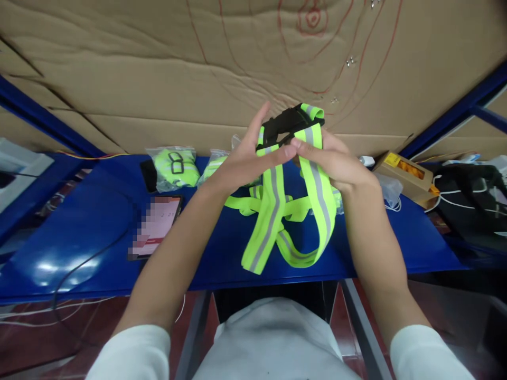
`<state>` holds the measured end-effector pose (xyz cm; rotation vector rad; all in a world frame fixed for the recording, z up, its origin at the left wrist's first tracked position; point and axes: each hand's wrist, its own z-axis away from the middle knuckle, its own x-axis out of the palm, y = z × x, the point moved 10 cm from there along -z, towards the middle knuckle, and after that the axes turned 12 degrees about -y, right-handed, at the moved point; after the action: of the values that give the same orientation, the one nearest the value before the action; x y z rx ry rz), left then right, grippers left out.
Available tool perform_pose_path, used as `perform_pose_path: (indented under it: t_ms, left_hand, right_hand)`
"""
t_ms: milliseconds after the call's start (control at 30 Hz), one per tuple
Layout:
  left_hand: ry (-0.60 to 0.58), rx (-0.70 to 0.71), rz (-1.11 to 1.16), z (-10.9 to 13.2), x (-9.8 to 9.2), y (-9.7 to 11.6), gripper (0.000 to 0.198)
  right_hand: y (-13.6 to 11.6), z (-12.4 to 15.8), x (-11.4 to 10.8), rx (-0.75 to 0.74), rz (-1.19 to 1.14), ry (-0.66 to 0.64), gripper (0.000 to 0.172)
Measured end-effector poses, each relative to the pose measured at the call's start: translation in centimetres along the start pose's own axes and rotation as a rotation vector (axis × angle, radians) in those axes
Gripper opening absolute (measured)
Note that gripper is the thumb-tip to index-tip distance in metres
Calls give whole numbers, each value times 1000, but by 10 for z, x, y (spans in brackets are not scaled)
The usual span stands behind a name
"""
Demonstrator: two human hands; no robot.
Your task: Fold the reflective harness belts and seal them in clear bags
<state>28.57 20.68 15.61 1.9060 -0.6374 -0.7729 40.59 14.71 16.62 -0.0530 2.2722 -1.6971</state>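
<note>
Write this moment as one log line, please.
left hand: holding neon strap | right hand: holding same strap by black buckle | blue table: phone, bagged straps

There is one loose neon strap [273, 211] with one black buckle [283, 124], two bagged straps [176, 168] [214, 164], one phone [156, 232], one cardboard box [407, 177], one blue surface [87, 232], and two hands, the left hand [247, 158] and the right hand [336, 161].

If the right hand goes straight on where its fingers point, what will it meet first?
Probably the left hand: the right hand points left at its fingertips, both holding the neon strap; depth is unclear.
</note>
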Motion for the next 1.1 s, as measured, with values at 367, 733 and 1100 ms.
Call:
perform_pose_path:
  t_ms: [367,733,1100]
  left_hand:
    - [-42,70,195,-18,20,-8,49]
    - [21,148,196,-28,16,-14,21]
    - [-68,69,260,-24,25,-39,53]
  right_hand:
    - [5,-11,-25,-79,190,110,57]
    - [1,-13,-16,-163,270,126,53]
    - [-6,-14,-14,-134,714,87,56]
